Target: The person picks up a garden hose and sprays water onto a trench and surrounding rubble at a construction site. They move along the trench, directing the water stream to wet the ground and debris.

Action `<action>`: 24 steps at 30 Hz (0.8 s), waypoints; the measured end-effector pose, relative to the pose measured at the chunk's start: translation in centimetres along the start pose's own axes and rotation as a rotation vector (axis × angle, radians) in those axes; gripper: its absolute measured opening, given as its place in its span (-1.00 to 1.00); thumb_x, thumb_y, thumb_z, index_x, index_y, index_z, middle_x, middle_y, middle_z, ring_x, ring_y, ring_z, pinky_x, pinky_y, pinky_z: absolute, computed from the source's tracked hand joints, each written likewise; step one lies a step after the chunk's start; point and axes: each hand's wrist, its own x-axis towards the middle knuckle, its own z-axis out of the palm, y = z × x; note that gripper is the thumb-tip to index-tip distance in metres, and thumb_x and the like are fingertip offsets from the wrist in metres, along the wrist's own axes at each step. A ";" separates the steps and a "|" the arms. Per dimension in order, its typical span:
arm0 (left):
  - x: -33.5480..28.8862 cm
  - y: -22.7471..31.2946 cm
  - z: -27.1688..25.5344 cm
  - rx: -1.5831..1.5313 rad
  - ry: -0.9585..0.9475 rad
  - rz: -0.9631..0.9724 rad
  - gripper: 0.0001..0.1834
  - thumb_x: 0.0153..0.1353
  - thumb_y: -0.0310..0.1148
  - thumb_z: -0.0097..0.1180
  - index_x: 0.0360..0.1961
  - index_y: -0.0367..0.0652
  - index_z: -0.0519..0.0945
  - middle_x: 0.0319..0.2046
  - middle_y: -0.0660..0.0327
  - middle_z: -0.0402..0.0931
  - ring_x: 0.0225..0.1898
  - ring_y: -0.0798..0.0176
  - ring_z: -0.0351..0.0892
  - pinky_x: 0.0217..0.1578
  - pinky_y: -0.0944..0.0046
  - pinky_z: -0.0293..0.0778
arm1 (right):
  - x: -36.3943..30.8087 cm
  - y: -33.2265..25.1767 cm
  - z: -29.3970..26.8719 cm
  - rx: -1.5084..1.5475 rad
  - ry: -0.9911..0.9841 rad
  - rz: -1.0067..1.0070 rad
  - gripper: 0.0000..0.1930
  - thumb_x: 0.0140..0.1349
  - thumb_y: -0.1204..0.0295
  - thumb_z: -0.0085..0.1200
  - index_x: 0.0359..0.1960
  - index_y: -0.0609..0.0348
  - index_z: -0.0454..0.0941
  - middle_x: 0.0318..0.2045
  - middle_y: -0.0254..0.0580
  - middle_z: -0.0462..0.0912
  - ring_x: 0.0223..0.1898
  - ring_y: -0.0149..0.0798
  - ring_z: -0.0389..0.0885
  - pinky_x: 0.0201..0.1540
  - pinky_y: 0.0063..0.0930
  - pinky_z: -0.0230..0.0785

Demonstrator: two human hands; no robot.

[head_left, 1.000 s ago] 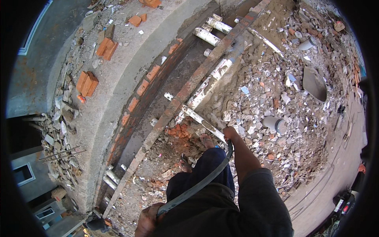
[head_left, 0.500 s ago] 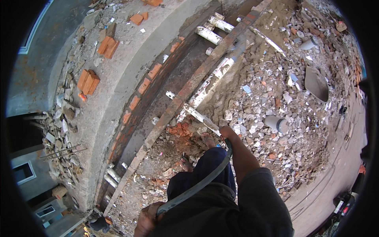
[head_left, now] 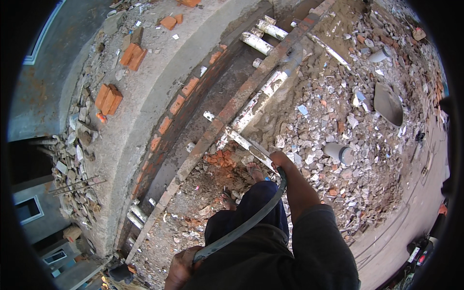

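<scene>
I look straight down from a height onto rubble and a curved concrete wall. My right hand [head_left: 280,161] is closed around the upper end of a dark curved hose [head_left: 246,224], close to a white paint-stained ladder rung [head_left: 249,145]. The hose arcs down across my dark trousers to my left hand [head_left: 182,266], which grips its lower end at the bottom of the view. My feet [head_left: 255,170] stand on broken red brick and dirt beside a long rusty plank [head_left: 232,113].
A curved concrete ledge [head_left: 145,111] carries loose orange bricks [head_left: 108,98]. Brick rubble [head_left: 338,130] covers the right side, with a grey pan [head_left: 388,104] and a short pipe piece [head_left: 338,153]. White ladder rails [head_left: 263,41] lie along the trench.
My right hand with the hose has shifted slightly along the ladder rung; the view has drifted a little. Otherwise nothing moved.
</scene>
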 end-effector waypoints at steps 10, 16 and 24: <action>0.2 -0.5 0.4 -0.026 0.007 0.031 -0.65 0.05 -0.48 0.22 -0.09 -0.18 0.49 -0.35 0.03 0.58 -0.36 -0.05 0.63 -0.34 0.12 0.55 | 1.0 -0.2 -1.8 0.494 -0.097 0.149 -0.67 0.10 0.34 -0.16 -0.66 0.22 0.58 -0.68 -0.08 0.61 -0.58 -0.15 0.65 -0.45 -0.29 0.51; 0.1 -0.1 0.2 -0.006 0.007 0.008 -0.63 0.04 -0.49 0.22 -0.09 -0.16 0.49 -0.36 0.03 0.58 -0.36 -0.05 0.63 -0.34 0.12 0.54 | 1.1 -0.8 -2.8 0.285 -0.081 0.054 -0.68 0.10 0.34 -0.16 -0.65 0.22 0.59 -0.67 -0.09 0.62 -0.57 -0.15 0.65 -0.42 -0.29 0.51; 0.3 0.1 0.2 -0.018 -0.020 0.015 -0.68 0.10 -0.44 0.15 -0.09 -0.23 0.47 -0.31 -0.02 0.58 -0.33 -0.08 0.64 -0.31 0.08 0.55 | 0.9 -0.9 -3.1 0.447 -0.134 0.182 -0.67 0.11 0.35 -0.18 -0.65 0.21 0.60 -0.66 -0.13 0.63 -0.56 -0.18 0.66 -0.39 -0.30 0.52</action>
